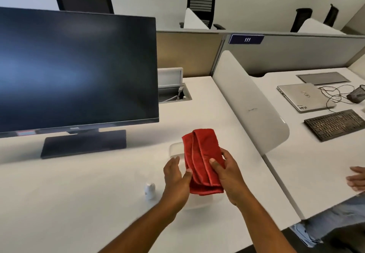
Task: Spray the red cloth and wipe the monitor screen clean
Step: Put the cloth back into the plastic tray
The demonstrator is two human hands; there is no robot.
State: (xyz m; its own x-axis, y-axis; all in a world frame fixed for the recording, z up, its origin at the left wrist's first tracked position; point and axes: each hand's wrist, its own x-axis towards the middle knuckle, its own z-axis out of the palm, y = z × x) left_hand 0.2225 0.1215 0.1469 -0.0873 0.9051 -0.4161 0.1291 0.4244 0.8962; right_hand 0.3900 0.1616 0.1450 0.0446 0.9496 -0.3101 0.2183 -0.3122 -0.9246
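A folded red cloth (201, 159) is held above the white desk by both hands. My right hand (229, 175) grips its right side, thumb pressed on top. My left hand (175, 179) holds its lower left edge between thumb and fingers. A small white spray bottle (150, 190) stands on the desk just left of my left hand. The dark monitor screen (75, 71) stands on its black base at the left, switched off. A clear plastic container (175, 150) sits under the cloth, partly hidden.
A white curved divider (248, 110) separates this desk from the right one, which carries a laptop (304, 96), a keyboard (335, 124) and cables. Another person's hand (357, 177) rests at the right edge. An open cable box (173, 92) lies behind the monitor.
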